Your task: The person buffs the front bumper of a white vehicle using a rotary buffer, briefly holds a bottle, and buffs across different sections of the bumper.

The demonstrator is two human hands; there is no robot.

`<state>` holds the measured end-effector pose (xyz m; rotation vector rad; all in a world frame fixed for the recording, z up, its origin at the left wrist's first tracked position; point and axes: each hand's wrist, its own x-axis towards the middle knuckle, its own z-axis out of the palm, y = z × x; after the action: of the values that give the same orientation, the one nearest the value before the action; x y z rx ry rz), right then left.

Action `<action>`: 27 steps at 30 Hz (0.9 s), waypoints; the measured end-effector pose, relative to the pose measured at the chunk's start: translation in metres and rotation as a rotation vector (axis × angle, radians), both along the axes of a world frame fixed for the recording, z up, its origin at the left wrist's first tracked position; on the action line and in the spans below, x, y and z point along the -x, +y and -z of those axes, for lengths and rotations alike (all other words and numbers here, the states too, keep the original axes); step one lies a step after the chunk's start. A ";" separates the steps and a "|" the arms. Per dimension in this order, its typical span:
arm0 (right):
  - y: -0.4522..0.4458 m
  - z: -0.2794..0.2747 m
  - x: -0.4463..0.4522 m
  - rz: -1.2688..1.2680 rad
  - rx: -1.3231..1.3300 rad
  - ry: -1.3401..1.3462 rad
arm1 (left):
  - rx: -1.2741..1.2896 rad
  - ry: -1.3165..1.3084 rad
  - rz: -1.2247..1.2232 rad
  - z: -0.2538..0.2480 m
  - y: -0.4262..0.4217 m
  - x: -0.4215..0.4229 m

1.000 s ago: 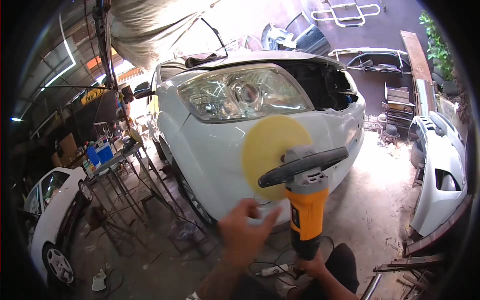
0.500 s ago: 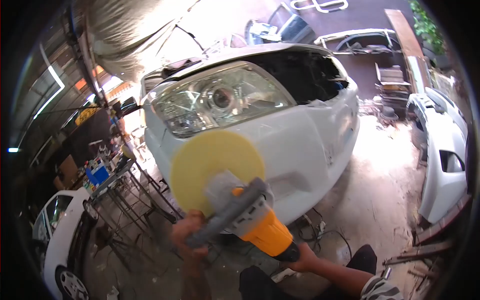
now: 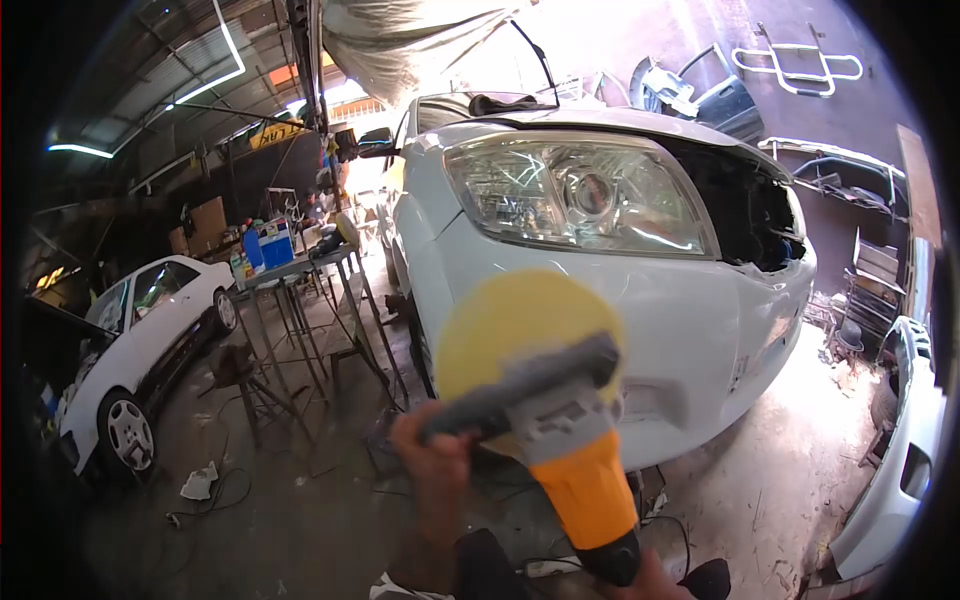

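A polisher (image 3: 582, 490) with an orange body and grey head is held between my two hands. My left hand (image 3: 432, 450) is closed around its dark side handle (image 3: 525, 385). At the lower edge, my right hand (image 3: 652, 580) wraps the black rear end, partly hidden. The round yellow pad (image 3: 515, 310) faces the white front bumper (image 3: 690, 330) of a car, below the headlight (image 3: 590, 195). Whether the pad touches the bumper I cannot tell. The pad and handle are slightly blurred.
A metal stand (image 3: 300, 268) with a blue box (image 3: 272, 246) is left of the car. Another white car (image 3: 150, 320) is parked farther left. Cables (image 3: 225, 500) lie on the floor. At right stands a loose white bumper (image 3: 895, 470). A dark opening (image 3: 745, 205) gapes beside the headlight.
My view has turned left and levelled, so the car appears farther right. Both hands still hold the polisher; its pad has shifted left relative to the headlight.
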<state>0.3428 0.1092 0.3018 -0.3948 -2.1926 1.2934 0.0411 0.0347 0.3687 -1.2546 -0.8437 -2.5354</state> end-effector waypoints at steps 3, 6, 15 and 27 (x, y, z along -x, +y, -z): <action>-0.002 -0.077 0.013 -0.263 0.154 -0.245 | -0.005 0.062 0.022 -0.047 -0.022 0.030; 0.007 -0.063 0.054 -0.569 0.048 0.040 | 0.071 -0.058 -0.046 -0.096 -0.037 0.056; -0.013 -0.155 0.120 -0.727 0.484 0.107 | 0.212 -0.089 0.069 -0.188 -0.025 0.145; -0.035 -0.137 0.031 -0.734 0.675 0.291 | 0.377 0.011 0.107 -0.205 -0.019 0.051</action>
<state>0.3114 0.0746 0.4391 0.3930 -1.6388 2.3137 -0.0096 0.0158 0.5739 -1.4494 -1.3333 -2.5243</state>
